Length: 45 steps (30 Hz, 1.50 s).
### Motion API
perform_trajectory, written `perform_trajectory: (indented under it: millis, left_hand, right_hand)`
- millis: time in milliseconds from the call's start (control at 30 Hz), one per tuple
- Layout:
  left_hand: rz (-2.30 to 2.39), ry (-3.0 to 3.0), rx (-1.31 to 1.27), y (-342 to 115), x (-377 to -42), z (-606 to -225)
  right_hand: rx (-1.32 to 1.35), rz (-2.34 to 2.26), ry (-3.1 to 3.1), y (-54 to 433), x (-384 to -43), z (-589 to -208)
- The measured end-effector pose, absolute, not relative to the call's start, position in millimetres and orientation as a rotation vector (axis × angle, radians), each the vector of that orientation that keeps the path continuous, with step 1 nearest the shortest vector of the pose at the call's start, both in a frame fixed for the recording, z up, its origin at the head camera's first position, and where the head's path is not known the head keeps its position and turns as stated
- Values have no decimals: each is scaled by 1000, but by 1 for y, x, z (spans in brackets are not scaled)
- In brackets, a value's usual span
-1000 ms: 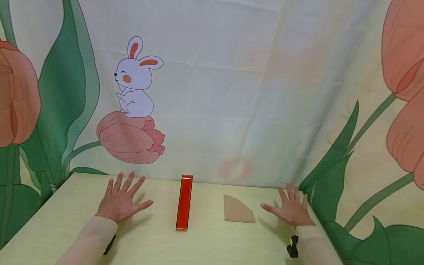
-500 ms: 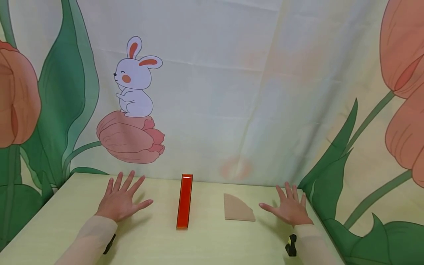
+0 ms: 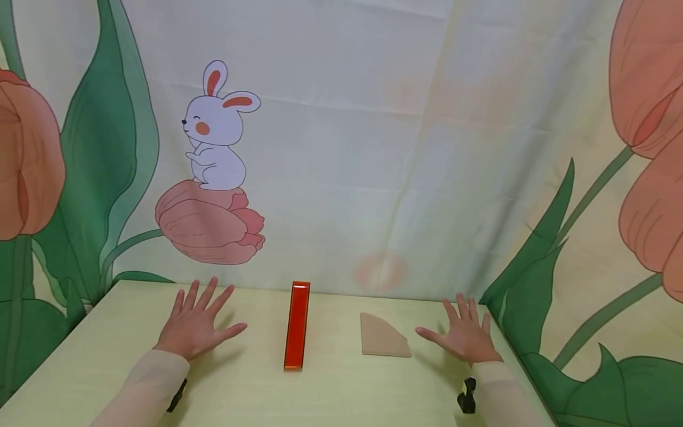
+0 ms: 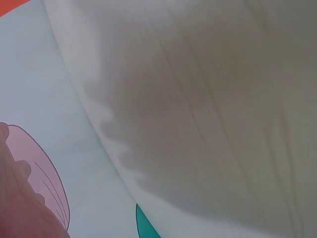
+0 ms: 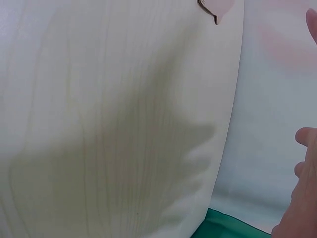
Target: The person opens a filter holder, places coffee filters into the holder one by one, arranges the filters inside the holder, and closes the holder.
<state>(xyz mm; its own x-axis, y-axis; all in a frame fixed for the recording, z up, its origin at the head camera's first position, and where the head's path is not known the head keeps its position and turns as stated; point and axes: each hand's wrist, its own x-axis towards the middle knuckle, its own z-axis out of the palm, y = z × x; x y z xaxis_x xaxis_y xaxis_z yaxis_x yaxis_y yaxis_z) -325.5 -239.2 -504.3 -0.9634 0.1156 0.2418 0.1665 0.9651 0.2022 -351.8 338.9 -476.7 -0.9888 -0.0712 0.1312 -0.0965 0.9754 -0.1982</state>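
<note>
Fingers spread, my left hand (image 3: 193, 326) hovers over the left part of the table, its shadow falling beneath it. My right hand (image 3: 465, 335) is spread likewise near the table's right edge. Neither hand holds anything. Between them lies a long, narrow red box-like bar (image 3: 297, 326), pointing away from me. Right of it is a flat tan quarter-circle piece (image 3: 383, 337) with a small notch at its right corner; my right thumb points toward it. In the right wrist view, a corner of the tan piece (image 5: 220, 6) shows at the top.
The pale wood-grain table (image 3: 341, 391) ends at the back against a hanging cloth (image 3: 331, 178) printed with a rabbit, tulips and leaves. A black strap piece (image 3: 467, 396) hangs under the right wrist, another dark strap (image 3: 178, 396) under the left.
My right hand has drifted very slightly left. The left hand, the red bar and the tan piece stay in place; the head view shifts a little.
</note>
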Motion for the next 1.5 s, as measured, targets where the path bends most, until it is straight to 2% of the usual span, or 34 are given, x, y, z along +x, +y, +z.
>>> perform_trajectory:
  millis: [1000,1500]
  left_hand:
    - [-370,-2872,-223,-228,-330,-508]
    - [-877,-2829,-371,-182,-340,-493]
  right_hand:
    - [159,332,-2981,330,-352,-482]
    - [393,684,-2862,249,-354,-493]
